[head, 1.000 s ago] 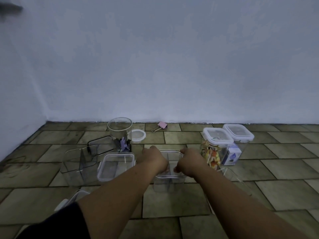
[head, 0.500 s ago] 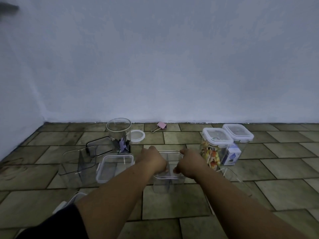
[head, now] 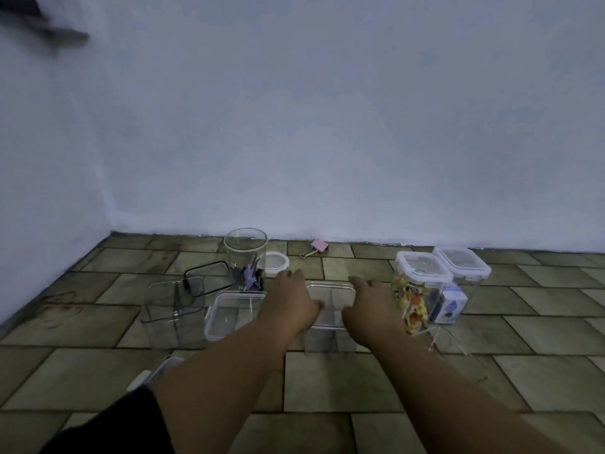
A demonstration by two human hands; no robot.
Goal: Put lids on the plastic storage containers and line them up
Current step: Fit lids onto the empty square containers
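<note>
ok so going left to right on the tiled floor (head: 330,385): far left there's 1 open square container (head: 170,317), clear, nothing on top, with 1 dark-rimmed lid (head: 209,273) just behind it. Right beside that is 1 white-rimmed lid (head: 229,311). It looks like it's sitting on a clear box, but honestly I can't tell. 1 more white lid piece (head: 154,371) pokes out beside the left forearm, nearer the camera. Back toward the wall (head: 327,142) stands 1 round jar (head: 245,253), upright and uncovered, with purple clips (head: 249,276) in the bottom, and 1 round white lid (head: 277,262) lies flat just beside it. 1 pink binder clip (head: 317,248) sits by the wall on its own. Dead centre is the middle container (head: 330,339), clear, with 1 clear lid (head: 330,294) on it. The left hand (head: 291,306) is at the lid's left edge and the right hand (head: 373,309) at its right edge, a finger of each reaching forward. The backs of the hands hide the rest, so I can't tell if either grip is clamped on the lid or just pressing. On the right 2 closed ones stand touching: the colourful-filled container (head: 414,303) and the blue-box container (head: 458,273), both with white-rimmed lids. Last, 1 clear piece (head: 455,352) lies in front of them, too see-through to make out.
</note>
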